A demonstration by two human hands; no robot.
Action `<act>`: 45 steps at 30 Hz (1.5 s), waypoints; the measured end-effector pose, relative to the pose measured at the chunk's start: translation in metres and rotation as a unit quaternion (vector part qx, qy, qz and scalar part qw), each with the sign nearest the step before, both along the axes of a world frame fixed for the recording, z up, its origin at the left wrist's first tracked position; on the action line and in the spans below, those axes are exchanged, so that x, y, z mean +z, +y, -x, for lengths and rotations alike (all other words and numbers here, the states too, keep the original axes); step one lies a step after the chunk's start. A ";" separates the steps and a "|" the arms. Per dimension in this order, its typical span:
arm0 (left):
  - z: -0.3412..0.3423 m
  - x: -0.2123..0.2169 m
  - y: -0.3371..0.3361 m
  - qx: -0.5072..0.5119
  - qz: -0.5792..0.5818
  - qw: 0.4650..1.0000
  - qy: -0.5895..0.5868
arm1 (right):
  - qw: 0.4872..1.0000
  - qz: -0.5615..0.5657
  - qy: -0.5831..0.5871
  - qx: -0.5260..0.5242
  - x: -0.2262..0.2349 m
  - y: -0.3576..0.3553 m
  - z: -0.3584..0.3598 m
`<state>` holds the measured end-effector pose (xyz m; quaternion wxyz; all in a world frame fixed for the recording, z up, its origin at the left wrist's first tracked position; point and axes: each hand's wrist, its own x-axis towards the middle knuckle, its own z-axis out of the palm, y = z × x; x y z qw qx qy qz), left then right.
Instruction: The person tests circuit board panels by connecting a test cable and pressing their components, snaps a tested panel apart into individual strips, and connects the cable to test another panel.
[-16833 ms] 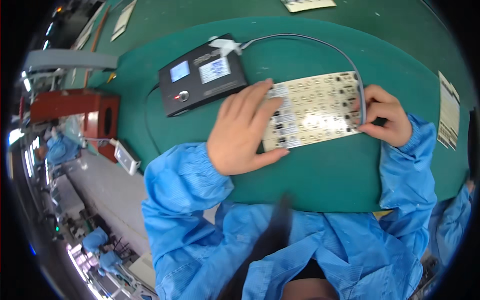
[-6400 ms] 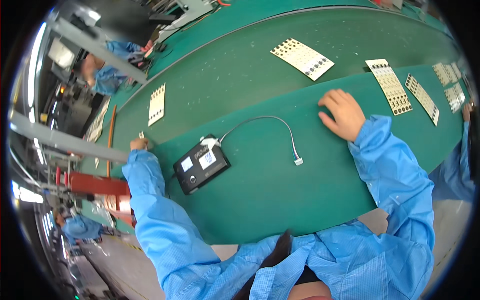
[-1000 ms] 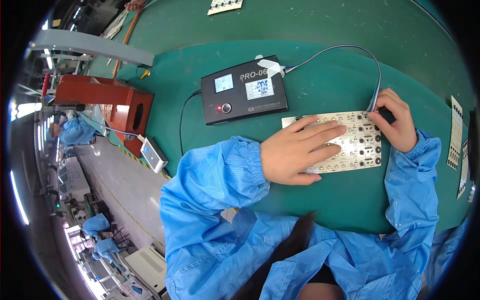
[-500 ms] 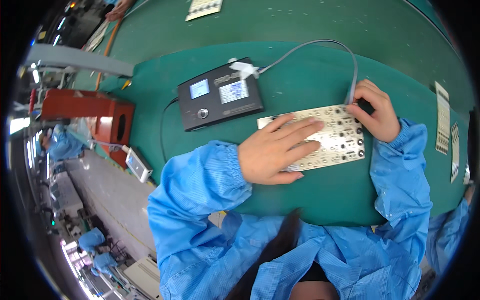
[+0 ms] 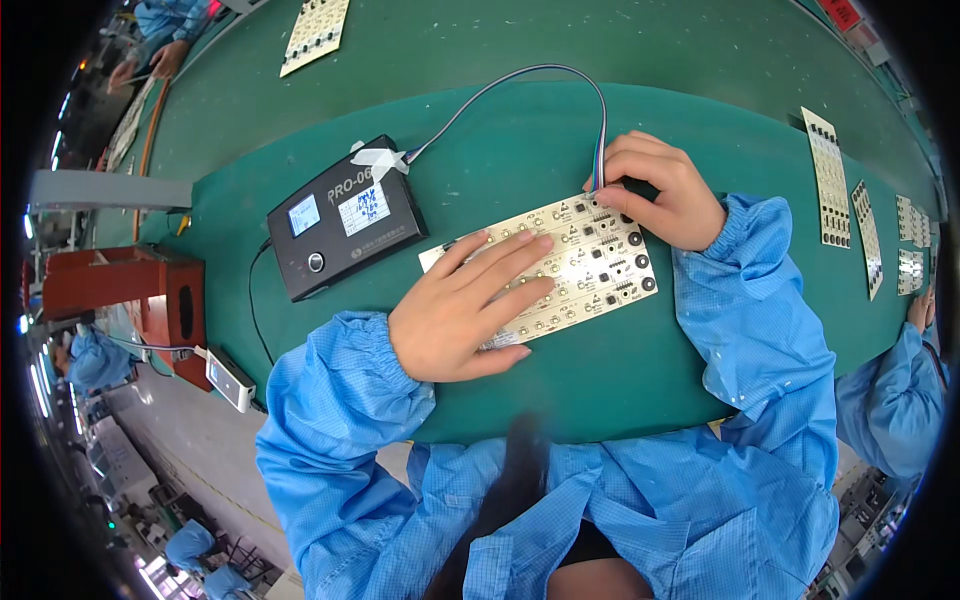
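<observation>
A cream circuit board panel point(image 5: 575, 295), set with small white parts and black round components along its right end, lies tilted on the green mat. My left hand point(image 5: 455, 315) rests flat across its left half, fingers spread. At the board's upper right corner, my right hand point(image 5: 665, 190) pinches the end of a multicoloured ribbon cable point(image 5: 545, 68); the fingers mostly hide the connector, which is at the board's surface. The cable arches back to a black programmer box point(image 5: 345, 250) with two bright panels and a round button, white tape covering the cable's entry.
Left of the box are a red metal holder point(image 5: 110, 290) and a small white device point(image 5: 230, 380) on a cable. More board panels lie at the far left point(image 5: 315, 35) and at the right point(image 5: 828, 175). A co-worker's blue sleeve point(image 5: 890, 400) shows at the right edge.
The whole view has shifted, so the box, board and hands appear further left. Both hands keep their places on the board, and the right still pinches the cable end.
</observation>
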<state>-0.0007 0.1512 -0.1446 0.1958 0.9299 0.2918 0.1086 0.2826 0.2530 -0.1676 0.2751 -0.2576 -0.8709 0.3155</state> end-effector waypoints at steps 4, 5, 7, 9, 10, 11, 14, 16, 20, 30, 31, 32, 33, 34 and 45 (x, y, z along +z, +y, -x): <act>0.001 -0.001 0.000 0.001 -0.002 1.000 -0.004 | 0.991 0.116 0.046 -0.041 0.005 -0.006 0.003; 0.001 -0.001 0.001 0.001 0.000 1.000 -0.003 | 0.991 0.113 0.053 -0.051 0.005 -0.005 0.003; -0.001 0.000 0.001 0.000 0.001 1.000 0.002 | 0.990 0.107 0.064 -0.062 0.006 -0.005 0.000; -0.002 0.001 0.001 -0.001 -0.001 1.000 0.001 | 0.985 0.155 0.056 -0.061 0.007 -0.005 -0.002; -0.001 0.002 0.002 -0.003 -0.002 1.000 0.000 | 0.985 0.154 0.055 -0.062 0.007 -0.005 -0.002; -0.001 0.002 0.002 -0.002 0.000 1.000 0.001 | 0.961 0.239 0.112 -0.083 0.007 -0.006 0.000; 0.000 0.000 0.002 -0.001 0.004 1.000 0.004 | 0.906 0.359 0.202 -0.099 0.007 -0.007 0.006; 0.000 0.002 0.002 -0.002 0.004 1.000 0.006 | 0.883 0.393 0.236 -0.096 0.011 -0.008 0.006; -0.003 0.003 0.005 -0.002 0.005 1.000 0.009 | 0.840 0.468 0.262 -0.086 0.018 -0.009 0.004; -0.005 0.002 0.006 0.000 0.006 1.000 0.020 | 0.765 0.565 0.303 -0.065 0.021 -0.009 0.002; -0.005 0.003 0.006 -0.001 0.007 1.000 0.021 | 0.764 0.565 0.304 -0.065 0.021 -0.009 0.002; -0.005 0.004 0.007 0.001 0.004 1.000 0.023 | 0.829 0.488 0.262 -0.077 0.023 -0.008 0.003; -0.006 0.005 0.007 0.002 0.003 1.000 0.025 | 0.884 0.406 0.216 -0.088 0.022 -0.006 0.003; -0.006 0.005 0.007 0.002 0.005 1.000 0.026 | 0.883 0.408 0.217 -0.088 0.016 -0.004 0.003; -0.004 0.000 0.007 -0.003 0.002 1.000 0.006 | 0.965 0.228 0.064 -0.117 0.006 -0.006 0.006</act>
